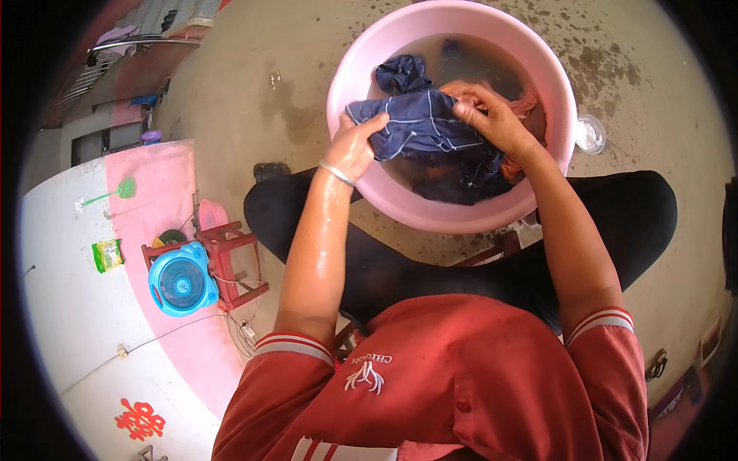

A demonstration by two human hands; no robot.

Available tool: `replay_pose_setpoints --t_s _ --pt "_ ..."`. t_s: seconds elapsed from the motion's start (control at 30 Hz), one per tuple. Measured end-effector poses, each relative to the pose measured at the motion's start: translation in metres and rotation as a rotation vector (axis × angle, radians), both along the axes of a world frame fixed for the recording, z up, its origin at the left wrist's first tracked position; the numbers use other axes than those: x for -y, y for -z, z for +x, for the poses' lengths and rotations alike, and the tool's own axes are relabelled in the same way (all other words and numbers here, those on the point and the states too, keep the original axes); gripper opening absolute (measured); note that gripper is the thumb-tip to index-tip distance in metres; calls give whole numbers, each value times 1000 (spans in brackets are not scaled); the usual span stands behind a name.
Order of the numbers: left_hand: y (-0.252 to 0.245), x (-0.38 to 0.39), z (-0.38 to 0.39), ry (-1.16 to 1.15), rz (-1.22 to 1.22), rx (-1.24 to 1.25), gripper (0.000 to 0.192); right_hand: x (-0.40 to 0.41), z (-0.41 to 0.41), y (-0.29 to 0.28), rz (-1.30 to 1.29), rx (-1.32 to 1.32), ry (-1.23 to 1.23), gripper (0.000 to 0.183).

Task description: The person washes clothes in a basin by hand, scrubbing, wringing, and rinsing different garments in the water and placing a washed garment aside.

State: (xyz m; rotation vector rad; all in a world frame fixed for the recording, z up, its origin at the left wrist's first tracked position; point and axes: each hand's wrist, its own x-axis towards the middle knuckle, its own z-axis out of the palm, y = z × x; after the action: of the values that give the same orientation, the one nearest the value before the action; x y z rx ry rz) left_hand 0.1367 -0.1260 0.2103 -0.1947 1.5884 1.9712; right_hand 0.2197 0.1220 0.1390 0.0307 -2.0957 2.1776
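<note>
A large round pink plastic tub point(461, 223) stands before me, holding murky water and wet clothes. Above the water, a dark blue cloth with white check lines point(403, 115) is stretched between my hands. My left hand point(353, 147), with a pale bangle at the wrist, grips its left edge with the thumb on top. At its upper right edge, my right hand point(490, 115) pinches the fabric between thumb and fingers. Another dark blue bundle point(402, 74) rests at the tub's far left. Orange-pink cloth point(524, 104) lies at the right, partly behind my right hand.
A small clear container point(590, 133) stands on the wet-spotted floor right of the tub. My bent knees flank the tub. To the left are a blue fan point(183, 286), a red wooden stool point(230, 268), a pink basin point(213, 215) and loose cables by the wall.
</note>
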Motion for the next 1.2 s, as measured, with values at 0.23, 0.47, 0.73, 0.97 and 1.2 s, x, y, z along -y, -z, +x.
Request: replay_pose_setpoints --t_s 0.23,0.47,0.73,0.97,1.2 --pt "-5 15 8 644 -551 -314 53 1 12 -19 669 214 -319 48" --pt "6 -2 26 331 -272 -39 23 -23 2 5 -331 481 -165 28" --pt "36 -70 71 -239 10 428 30 57 7 -85 178 12 -39 17" --pt "32 -135 86 -203 377 475 28 31 -6 -10 749 225 423 39" --pt "67 -74 68 -41 482 259 31 81 14 -55 570 39 334 33"
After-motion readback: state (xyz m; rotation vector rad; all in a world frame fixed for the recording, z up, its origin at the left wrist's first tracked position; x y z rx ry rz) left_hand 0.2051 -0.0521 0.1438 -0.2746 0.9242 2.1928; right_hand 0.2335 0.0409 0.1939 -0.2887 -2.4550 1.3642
